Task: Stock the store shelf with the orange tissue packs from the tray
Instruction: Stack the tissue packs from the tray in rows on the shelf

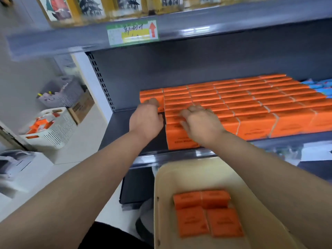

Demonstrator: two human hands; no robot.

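1. We see the dark grey shelf (pixel 125 126) spanning the upper half of the view, with a bare strip at its left end.
2. The stocked orange tissue packs (pixel 251 105) stand on this shelf in close rows, touching one another, running from near the middle to the right edge. Blue packs (pixel 321 86) sit just beside them at the far right.
3. The beige tray (pixel 179 169) sits below the front edge of the shelf, between the two forearms.
4. A white basket (pixel 59 130) stands on the floor to the left, well apart from the shelf, with orange items inside.
5. The right hand (pixel 199 121) lies on top of the front-left packs with its fingers spread and relaxed, gripping nothing.
6. The left hand (pixel 146 119) reaches to the left end of the block, and its fingers bend forward against the end pack. We cannot tell whether they grasp it, because of blur.
7. Four loose orange packs (pixel 206 212) lie flat in the tray, two by two, touching.
8. A green-bordered label (pixel 132 32) with a red arrow is fixed to the edge of the shelf above.
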